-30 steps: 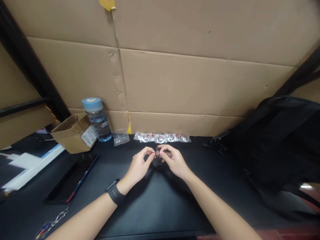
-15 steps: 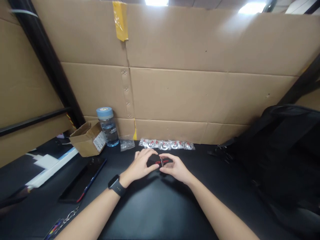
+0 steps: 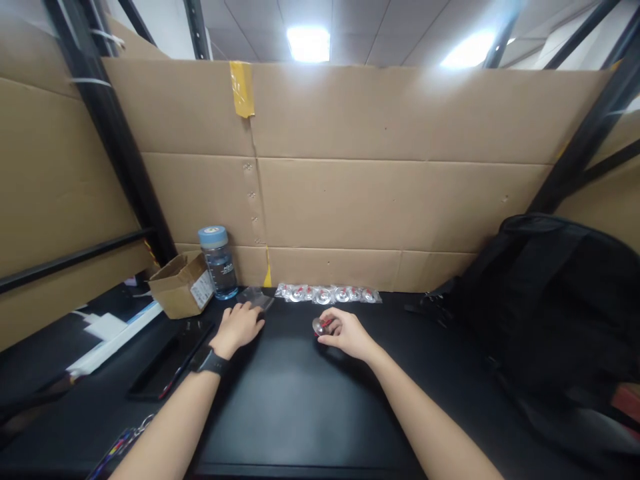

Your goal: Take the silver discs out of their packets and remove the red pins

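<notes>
- Two bare hands work over a smooth black tabletop [image 3: 280,413]: the right hand [image 3: 347,333] near its middle, toward the far edge, and the left hand [image 3: 241,327] farther left.
- The right hand grasps a shiny silvery round disc with red parts [image 3: 318,327] between thumb and fingers; its face is tilted, and the row of packets lies just beyond it.
- The left hand is palm down, fingers spread and unclenched. Its fingertips reach the near side of a crumpled clear plastic bag [image 3: 256,300]; whether they touch it cannot be told.
- Along the middle of the tabletop's far edge lies a row of clear packets with silvery rings and red pieces [image 3: 327,294], against an upright brown cardboard panel [image 3: 350,200].
- Toward the far left corner stand a clear bottle with a blue lid [image 3: 223,270] and, just beside it, an open brown cardboard box [image 3: 177,290].
- Nearer the left edge lies a long white power strip [image 3: 115,343].
- At the right edge slumps a large black fabric backpack [image 3: 555,320].
</notes>
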`<control>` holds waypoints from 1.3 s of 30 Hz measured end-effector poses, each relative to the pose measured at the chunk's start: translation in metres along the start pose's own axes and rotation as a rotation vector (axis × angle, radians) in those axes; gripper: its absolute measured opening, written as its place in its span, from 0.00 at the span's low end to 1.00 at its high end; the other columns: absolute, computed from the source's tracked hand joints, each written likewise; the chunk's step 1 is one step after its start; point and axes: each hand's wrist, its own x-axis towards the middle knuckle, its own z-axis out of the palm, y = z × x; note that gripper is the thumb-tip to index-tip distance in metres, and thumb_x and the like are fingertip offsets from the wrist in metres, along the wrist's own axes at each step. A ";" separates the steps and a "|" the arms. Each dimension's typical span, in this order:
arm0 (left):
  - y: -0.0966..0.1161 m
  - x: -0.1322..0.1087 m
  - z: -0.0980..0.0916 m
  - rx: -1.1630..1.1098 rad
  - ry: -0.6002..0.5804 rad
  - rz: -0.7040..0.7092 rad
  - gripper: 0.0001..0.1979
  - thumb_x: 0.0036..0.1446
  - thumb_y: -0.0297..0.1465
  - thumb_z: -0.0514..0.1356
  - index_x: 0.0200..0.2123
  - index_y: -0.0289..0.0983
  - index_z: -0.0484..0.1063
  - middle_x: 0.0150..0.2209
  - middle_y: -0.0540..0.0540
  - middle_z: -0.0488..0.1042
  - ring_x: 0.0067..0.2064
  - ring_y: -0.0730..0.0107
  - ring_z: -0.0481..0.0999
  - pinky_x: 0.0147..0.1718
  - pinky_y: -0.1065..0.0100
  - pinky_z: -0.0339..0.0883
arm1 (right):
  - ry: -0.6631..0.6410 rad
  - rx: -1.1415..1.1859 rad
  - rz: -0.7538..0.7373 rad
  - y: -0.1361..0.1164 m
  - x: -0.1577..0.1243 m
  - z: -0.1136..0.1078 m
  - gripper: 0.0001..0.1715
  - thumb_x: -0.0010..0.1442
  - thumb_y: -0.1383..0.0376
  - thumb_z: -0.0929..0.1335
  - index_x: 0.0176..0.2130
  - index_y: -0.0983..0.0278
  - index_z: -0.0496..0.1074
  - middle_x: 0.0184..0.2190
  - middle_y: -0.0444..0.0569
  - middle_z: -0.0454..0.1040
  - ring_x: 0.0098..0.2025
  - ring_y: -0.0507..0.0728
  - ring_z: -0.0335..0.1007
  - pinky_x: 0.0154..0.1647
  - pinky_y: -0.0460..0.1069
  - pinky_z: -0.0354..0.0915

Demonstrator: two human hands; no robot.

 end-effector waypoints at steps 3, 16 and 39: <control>0.033 -0.025 -0.001 -0.070 -0.062 0.190 0.21 0.67 0.43 0.56 0.60 0.49 0.73 0.58 0.38 0.73 0.61 0.42 0.69 0.57 0.44 0.60 | -0.030 -0.065 -0.025 -0.009 -0.003 -0.002 0.20 0.51 0.59 0.80 0.42 0.62 0.78 0.28 0.42 0.76 0.29 0.51 0.71 0.34 0.46 0.67; 0.099 -0.066 0.008 -0.309 -0.045 0.560 0.20 0.73 0.37 0.50 0.64 0.55 0.69 0.70 0.42 0.59 0.72 0.47 0.55 0.63 0.43 0.56 | -0.106 -0.520 -0.135 -0.020 -0.010 -0.029 0.15 0.50 0.62 0.81 0.39 0.59 0.82 0.34 0.46 0.77 0.35 0.55 0.72 0.38 0.47 0.65; 0.092 -0.055 -0.004 -0.499 -0.178 0.579 0.19 0.72 0.45 0.51 0.48 0.51 0.82 0.64 0.48 0.71 0.73 0.54 0.54 0.64 0.51 0.50 | -0.009 -0.367 -0.155 0.004 0.007 0.000 0.19 0.49 0.69 0.81 0.40 0.61 0.77 0.40 0.44 0.71 0.30 0.49 0.68 0.36 0.46 0.67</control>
